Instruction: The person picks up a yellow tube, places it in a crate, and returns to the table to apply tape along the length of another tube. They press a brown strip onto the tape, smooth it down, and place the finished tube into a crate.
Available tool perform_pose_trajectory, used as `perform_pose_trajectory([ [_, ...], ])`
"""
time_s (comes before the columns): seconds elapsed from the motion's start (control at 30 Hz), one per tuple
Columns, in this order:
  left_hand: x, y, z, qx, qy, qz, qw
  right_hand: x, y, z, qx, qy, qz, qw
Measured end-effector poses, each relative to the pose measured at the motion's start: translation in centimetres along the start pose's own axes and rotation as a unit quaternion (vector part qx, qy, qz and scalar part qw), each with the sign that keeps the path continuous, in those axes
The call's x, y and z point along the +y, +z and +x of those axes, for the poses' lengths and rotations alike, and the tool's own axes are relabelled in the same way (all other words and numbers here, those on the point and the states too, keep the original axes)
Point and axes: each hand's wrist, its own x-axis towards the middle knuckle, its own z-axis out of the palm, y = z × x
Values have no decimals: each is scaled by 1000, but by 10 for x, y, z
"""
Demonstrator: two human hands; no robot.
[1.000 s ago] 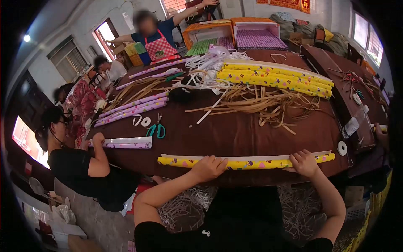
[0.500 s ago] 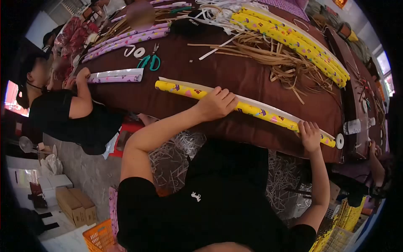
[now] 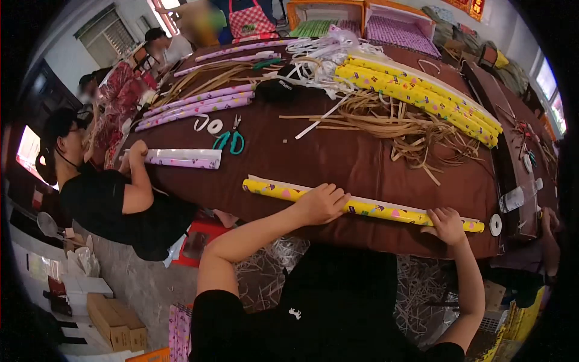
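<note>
A yellow patterned roll [image 3: 386, 210] lies along the near edge of the brown-covered table [image 3: 338, 160], its pale sheet edge showing along the top. My left hand [image 3: 322, 204] rests over the roll near its middle, fingers curled together around it. Close to the roll's right end, my right hand [image 3: 446, 225] grips it, thumb on the near side. A white tape ring [image 3: 495, 225] lies just past the right end. Behind the roll are loose brown strips [image 3: 386, 123] and a stack of yellow patterned rolls [image 3: 422, 96].
Teal-handled scissors [image 3: 232, 140] and another white ring [image 3: 215, 126] lie left of centre. A co-worker in black [image 3: 120, 193] holds a purple roll [image 3: 187, 158] at the left. Purple rolls [image 3: 199, 107] lie farther back. A clear bottle [image 3: 518, 196] is at the right.
The view has tilted up, so the table sits lower in the frame and more of the room shows behind. Both my hands stay on the yellow roll, which appears turned slightly closer to my body.
</note>
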Motion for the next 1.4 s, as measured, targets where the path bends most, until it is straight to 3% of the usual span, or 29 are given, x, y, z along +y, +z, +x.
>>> perform_pose_trajectory([
  [0.23,-6,9,0,21,-4,-67,997,5,7,2,0,-8,17,1000],
  [0.27,-6,4,1,35,-19,-102,994,2,2,9,54,-37,17,998],
  [0.37,1,-5,6,17,-27,-109,994,-1,0,6,25,-27,-32,999],
  [0.53,5,4,8,6,-22,-90,996,-4,10,-3,13,8,-6,1000],
  [0.67,3,7,4,-6,-17,-79,997,-12,1,-1,106,-11,-45,993],
  [0.73,4,6,6,-17,-14,-82,996,-14,0,-7,106,12,-36,994],
  [0.8,6,2,6,-27,-22,-81,996,-7,-6,-20,98,110,-10,989],
  [0.87,6,1,8,-25,-19,-76,997,15,-4,-44,157,263,-69,949],
  [0.93,4,4,7,-36,-18,-76,996,41,-11,-75,190,443,-93,871],
  [0.97,2,6,5,-35,-18,-84,996,59,-4,-103,175,477,-221,832],
  [1.0,1,5,4,-41,-28,-77,996,67,-15,-112,86,613,-205,758],
  [1.07,3,4,7,-40,-19,-71,997,78,-13,-157,16,624,-228,748],
  [1.13,11,-2,11,-39,-31,-46,998,94,-14,-188,-72,616,-59,782],
  [1.17,16,-5,11,-51,-45,-36,997,109,11,-214,-5,562,-28,827],
  [1.2,19,-4,8,-66,-77,-40,994,107,9,-214,6,546,-29,837],
  [1.27,21,0,5,-59,-104,-62,991,120,15,-226,-7,545,-4,838],
  [1.37,24,-1,9,-48,-129,-93,986,129,12,-239,53,494,28,867],
  [1.4,25,-4,8,-48,-132,-101,985,121,-1,-226,17,554,15,832],
])
